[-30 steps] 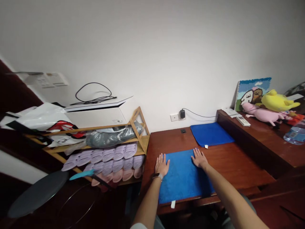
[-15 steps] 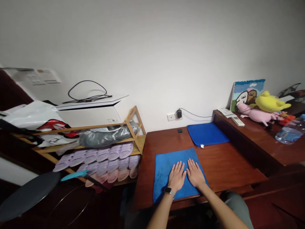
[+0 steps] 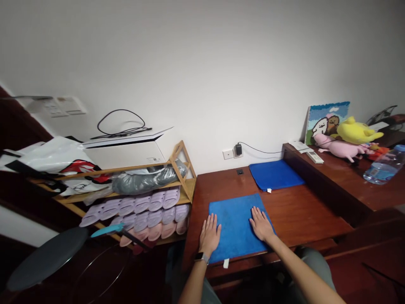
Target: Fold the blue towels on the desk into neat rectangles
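Apart again after meeting mid-cloth, the left hand (image 3: pixel 210 237) and right hand (image 3: pixel 262 224) now lie flat, fingers extended, gripping nothing. They press opposite side edges of the near blue cloth (image 3: pixel 236 228), spread on the desk (image 3: pixel 303 215) by its front edge. Its white tag (image 3: pixel 225 263) shows no writing I can read; the bottle (image 3: pixel 382 166) wears a label, seemingly blue, its words too blurred from here.

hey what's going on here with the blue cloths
A person has both palms down on the nearer cloth, the left hand at its left edge and the right hand toward its right edge. It lies flat on the desk. The other cloth lies farther back, near the wall, with neither hand on it.
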The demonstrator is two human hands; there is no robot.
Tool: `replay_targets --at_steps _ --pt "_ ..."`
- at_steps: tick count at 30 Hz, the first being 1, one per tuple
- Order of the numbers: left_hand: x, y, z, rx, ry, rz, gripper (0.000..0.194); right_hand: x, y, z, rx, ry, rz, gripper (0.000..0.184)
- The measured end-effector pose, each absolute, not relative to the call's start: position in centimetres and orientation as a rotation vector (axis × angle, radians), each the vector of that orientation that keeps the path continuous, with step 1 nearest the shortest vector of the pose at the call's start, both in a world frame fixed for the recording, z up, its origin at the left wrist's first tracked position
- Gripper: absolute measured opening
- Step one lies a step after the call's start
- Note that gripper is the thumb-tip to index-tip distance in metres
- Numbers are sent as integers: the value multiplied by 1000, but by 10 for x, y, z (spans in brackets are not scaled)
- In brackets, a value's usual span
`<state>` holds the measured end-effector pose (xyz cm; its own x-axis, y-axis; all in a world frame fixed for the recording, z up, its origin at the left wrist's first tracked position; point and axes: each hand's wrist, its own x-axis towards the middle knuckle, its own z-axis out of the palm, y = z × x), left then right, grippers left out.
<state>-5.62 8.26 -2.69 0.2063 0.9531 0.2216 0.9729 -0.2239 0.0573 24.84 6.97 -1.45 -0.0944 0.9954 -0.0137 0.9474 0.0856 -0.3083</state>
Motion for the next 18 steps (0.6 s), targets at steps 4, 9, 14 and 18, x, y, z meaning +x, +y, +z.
replay_targets --at_steps 4,9,14,18 --pt "-31 72 -15 -2368 -1823 -412 60 254 57 -23 -1913 -2137 239 71" --pt "57 47 -6 -2696 -1578 -463 62 258 47 -35 -1933 -2192 269 69" --pt "107 33 -17 -2846 -1531 -470 64 259 47 -36 -1878 -2274 257 65" --pt "61 31 -29 -2676 -1719 -427 66 257 47 -32 -1942 -2180 290 69"
